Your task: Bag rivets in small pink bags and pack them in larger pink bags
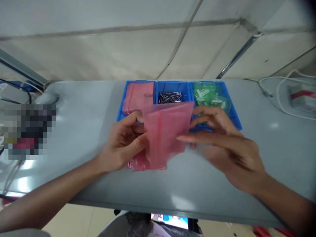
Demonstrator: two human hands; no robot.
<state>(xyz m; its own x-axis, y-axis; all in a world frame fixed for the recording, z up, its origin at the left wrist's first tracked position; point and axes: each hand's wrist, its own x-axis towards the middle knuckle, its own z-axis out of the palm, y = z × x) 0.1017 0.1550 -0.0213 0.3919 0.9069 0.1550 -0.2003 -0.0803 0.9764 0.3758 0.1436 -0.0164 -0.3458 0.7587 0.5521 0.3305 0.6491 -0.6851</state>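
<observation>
My left hand (124, 140) grips the left edge of a pink translucent zip bag (166, 130), thumb on top, holding it up over the grey table (81, 112). My right hand (222, 141) has its fingers stretched out along the bag's right side, the fingertips touching it. More pink bags (138, 163) lie under the left hand. Just behind stands a blue tray (235, 120) with three compartments: pink bags (138, 95) on the left, small dark metal pins (170, 97) in the middle, green bags (209, 95) with white parts on the right.
White cables (283, 95) and a blurred white-and-red object (302, 97) lie at the table's right. A pixelated patch (28, 131) and dark cables sit at the left. The table's near edge runs just below my forearms.
</observation>
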